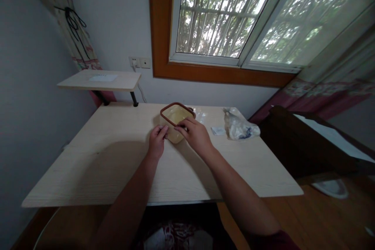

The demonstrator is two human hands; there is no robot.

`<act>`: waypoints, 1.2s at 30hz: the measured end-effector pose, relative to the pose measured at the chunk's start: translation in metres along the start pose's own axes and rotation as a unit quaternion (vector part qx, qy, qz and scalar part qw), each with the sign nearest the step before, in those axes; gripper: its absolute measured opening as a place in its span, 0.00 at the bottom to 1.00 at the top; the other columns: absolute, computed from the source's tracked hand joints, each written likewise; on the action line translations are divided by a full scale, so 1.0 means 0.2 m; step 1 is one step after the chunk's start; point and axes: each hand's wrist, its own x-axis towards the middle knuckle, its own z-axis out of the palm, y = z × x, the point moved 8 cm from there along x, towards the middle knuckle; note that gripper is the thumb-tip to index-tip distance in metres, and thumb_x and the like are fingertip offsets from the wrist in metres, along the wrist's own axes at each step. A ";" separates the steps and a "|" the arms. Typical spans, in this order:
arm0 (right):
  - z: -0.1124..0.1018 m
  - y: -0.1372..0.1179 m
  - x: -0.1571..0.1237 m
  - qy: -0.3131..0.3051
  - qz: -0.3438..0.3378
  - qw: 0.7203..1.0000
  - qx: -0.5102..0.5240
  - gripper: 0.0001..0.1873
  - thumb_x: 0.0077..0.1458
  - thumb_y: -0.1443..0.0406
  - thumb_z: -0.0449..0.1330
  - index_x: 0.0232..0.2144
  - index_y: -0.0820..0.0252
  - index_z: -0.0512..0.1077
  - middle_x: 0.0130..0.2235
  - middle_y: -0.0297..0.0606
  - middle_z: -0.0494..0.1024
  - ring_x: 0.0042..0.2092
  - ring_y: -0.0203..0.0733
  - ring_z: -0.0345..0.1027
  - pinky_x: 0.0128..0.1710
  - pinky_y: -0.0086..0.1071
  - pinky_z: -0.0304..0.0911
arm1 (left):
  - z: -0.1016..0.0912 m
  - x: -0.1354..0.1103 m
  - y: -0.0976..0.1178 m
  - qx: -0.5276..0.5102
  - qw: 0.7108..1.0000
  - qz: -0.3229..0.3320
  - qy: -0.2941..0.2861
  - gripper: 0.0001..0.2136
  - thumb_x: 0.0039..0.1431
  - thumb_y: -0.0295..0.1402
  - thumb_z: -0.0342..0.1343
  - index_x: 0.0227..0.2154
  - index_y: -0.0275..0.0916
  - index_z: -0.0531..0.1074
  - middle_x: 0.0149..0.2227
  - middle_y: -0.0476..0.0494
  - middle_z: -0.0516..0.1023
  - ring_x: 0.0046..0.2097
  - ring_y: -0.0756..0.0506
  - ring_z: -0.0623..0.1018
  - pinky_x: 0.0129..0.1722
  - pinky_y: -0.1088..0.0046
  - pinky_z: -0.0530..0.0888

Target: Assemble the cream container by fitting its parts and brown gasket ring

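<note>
A cream-yellow open-topped container [176,114] with a brown rim is in front of me, toward the far side of the table. Whether its base rests on the table I cannot tell. My left hand [157,140] is closed at the container's left side, thumb and fingers pressed together below the rim. Over the near right part of the rim, my right hand [195,133] has its thumb and fingers pinched at the near corner. The hand hides part of the right wall. Anything small between the fingertips is too fine to make out.
A crumpled clear plastic bag [241,125] lies on the table [117,179] to the right, beside a small pale packet [218,130]. More clear plastic [199,114] sits behind the container. A raised shelf [117,82] stands at the back left. A dark piece of furniture [284,144] is at the right.
</note>
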 end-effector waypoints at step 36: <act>0.14 0.76 -0.41 -0.025 0.209 0.966 -0.147 0.10 0.64 0.61 0.60 0.41 0.58 0.79 0.42 0.42 0.79 0.43 0.46 0.74 0.42 0.35 0.66 | 0.16 -0.17 -0.06 0.076 0.979 -0.144 -0.125 0.23 0.51 0.48 0.66 0.39 0.32 0.79 0.27 0.45 0.79 0.18 0.54 0.69 0.17 0.78 0.57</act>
